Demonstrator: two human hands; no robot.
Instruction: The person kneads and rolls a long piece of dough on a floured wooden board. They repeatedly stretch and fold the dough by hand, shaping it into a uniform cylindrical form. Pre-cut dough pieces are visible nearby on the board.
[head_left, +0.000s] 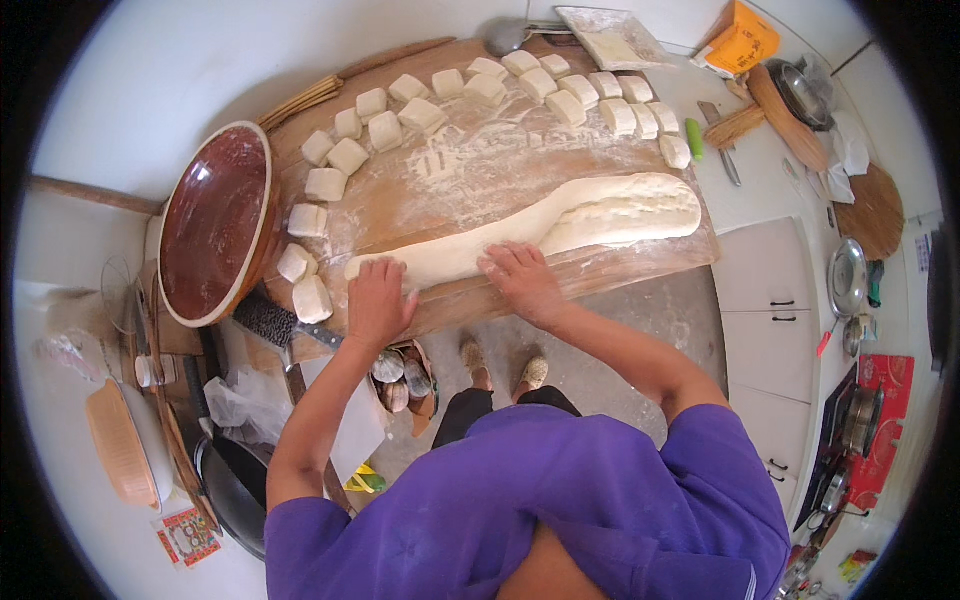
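A long strip of white dough (465, 244) lies across the near part of a floured wooden board (360, 214). Its left part is narrow and smooth; toward the right it widens, with a dimpled band along a folded edge. My left hand (379, 300) rests its fingers on the strip's left end, thumb held apart. Near the middle of the strip, my right hand (523, 281) presses its fingertips on the near edge. Neither hand appears to grip the dough. Behind, cut dough pieces (386, 131) curve along the board's left and far sides, around a patch of loose flour (442, 157).
At the left stands a large brown glazed basin (214, 225). A cleaver (266, 319) lies near the board's front left corner. A floured square tray (611, 41) sits at the back. To the right are a straw brush (735, 126), a green-handled tool (694, 139) and white cabinets (765, 300).
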